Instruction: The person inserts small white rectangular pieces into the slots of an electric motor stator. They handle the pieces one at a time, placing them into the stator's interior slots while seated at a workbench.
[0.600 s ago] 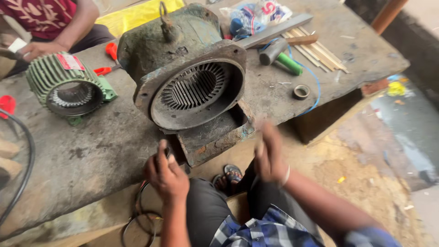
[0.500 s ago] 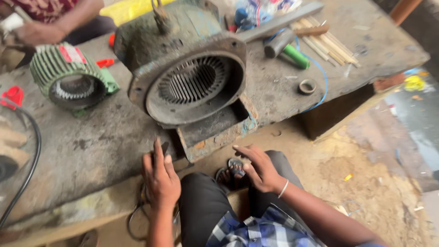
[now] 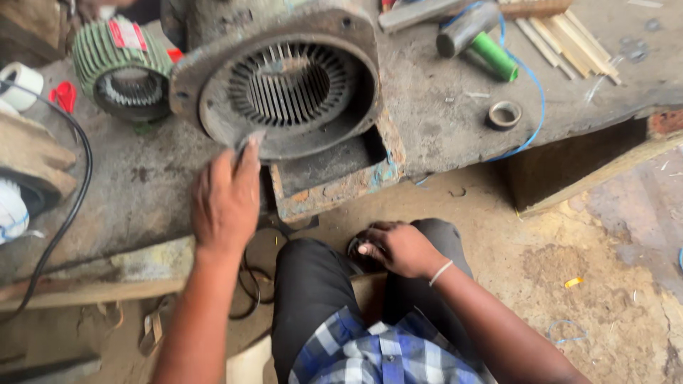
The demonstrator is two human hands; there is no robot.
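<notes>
Rough grey table [image 3: 441, 107] running across the upper view, sandy ground showing below and to the right. Sitting at far left: a white tape roll [image 3: 21, 82], a black cable [image 3: 75, 192] curving down the table, and a small green ribbed stator [image 3: 121, 67]. Lying next to it, facing the camera: a large rusty motor housing [image 3: 284, 85], slotted core showing inside, square base hanging over the table edge. Reaching up to the housing's lower rim: left hand [image 3: 226, 203], fingers [image 3: 245, 160] pressed together and extended, tips touching the rim. Resting low between dark-trousered knees: right hand [image 3: 398, 249], fingers curled loosely, whether holding anything cannot be told. Lying further right on the table: a green-handled tool [image 3: 491, 55], thin wooden sticks [image 3: 569, 43], a blue wire [image 3: 533, 92] and a small ring [image 3: 504, 114].
</notes>
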